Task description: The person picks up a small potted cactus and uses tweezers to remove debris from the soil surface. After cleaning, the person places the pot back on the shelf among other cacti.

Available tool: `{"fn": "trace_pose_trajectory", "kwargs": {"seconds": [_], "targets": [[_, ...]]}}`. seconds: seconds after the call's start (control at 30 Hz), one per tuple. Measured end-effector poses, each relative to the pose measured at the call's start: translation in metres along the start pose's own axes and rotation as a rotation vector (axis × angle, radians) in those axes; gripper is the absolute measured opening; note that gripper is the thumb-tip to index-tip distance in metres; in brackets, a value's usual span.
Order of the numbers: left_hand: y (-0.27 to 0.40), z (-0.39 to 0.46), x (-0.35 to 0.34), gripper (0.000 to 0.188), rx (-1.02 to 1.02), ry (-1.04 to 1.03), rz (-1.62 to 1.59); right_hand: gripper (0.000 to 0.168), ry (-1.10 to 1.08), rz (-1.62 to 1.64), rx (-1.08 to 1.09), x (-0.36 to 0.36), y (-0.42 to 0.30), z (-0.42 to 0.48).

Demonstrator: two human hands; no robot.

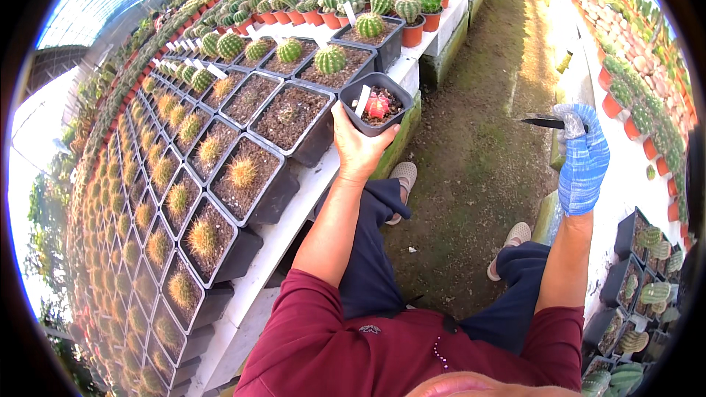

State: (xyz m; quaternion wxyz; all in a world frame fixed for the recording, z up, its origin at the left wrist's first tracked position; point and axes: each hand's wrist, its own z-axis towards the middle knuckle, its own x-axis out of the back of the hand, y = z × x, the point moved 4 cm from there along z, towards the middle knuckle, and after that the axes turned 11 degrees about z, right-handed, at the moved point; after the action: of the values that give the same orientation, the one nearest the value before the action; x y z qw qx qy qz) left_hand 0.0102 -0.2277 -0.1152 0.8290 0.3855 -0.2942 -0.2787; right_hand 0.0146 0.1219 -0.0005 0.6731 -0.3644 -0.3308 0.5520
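My bare left hand [358,146] grips a small black plastic pot [370,129] from below, at the corner of the left bench. Inside it a red grafted-type cactus [378,105] sits in dark gritty soil, with a white plant label [362,100] stuck beside it. On my right hand [582,160] is a blue and grey knit glove. Its fingers are closed around a dark pointed tool [543,121], perhaps a knife, whose tip points left over the aisle. Just left of the held pot stands a square pot of soil [289,116] with a tiny plant in it.
Square black pots of golden-spined cacti [241,171] line the left bench [259,292]. Green ribbed cacti [330,59] in pots stand beyond. The dirt aisle [458,176] runs ahead between the benches. On the right bench [606,176] are potted cacti [655,292]. People are far back at left.
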Motion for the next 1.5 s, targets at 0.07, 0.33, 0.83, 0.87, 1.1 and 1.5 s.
{"fn": "trace_pose_trajectory", "kwargs": {"seconds": [0.07,0.33,0.83,0.87,1.1,1.5], "targets": [[0.001,-0.001,0.001,0.081,0.01,0.03,0.003,0.022,-0.01,0.002,-0.006,0.002,-0.001,0.0],[-0.006,0.001,0.001,0.08,0.014,0.032,-0.044,0.016,-0.019,0.039,0.049,-0.001,-0.003,0.001],[-0.002,0.003,-0.002,0.08,0.056,-0.025,-0.088,0.016,-0.021,0.032,0.052,-0.001,-0.003,0.001],[-0.001,0.003,-0.004,0.079,0.053,-0.022,-0.078,0.016,-0.024,0.029,0.058,0.0,-0.003,0.001],[-0.002,0.005,-0.01,0.081,0.073,0.037,-0.037,0.017,-0.019,0.029,0.07,0.002,-0.011,0.0],[-0.005,0.005,-0.02,0.086,0.071,0.145,0.015,0.023,-0.012,0.054,0.026,0.014,-0.013,0.0]]}}
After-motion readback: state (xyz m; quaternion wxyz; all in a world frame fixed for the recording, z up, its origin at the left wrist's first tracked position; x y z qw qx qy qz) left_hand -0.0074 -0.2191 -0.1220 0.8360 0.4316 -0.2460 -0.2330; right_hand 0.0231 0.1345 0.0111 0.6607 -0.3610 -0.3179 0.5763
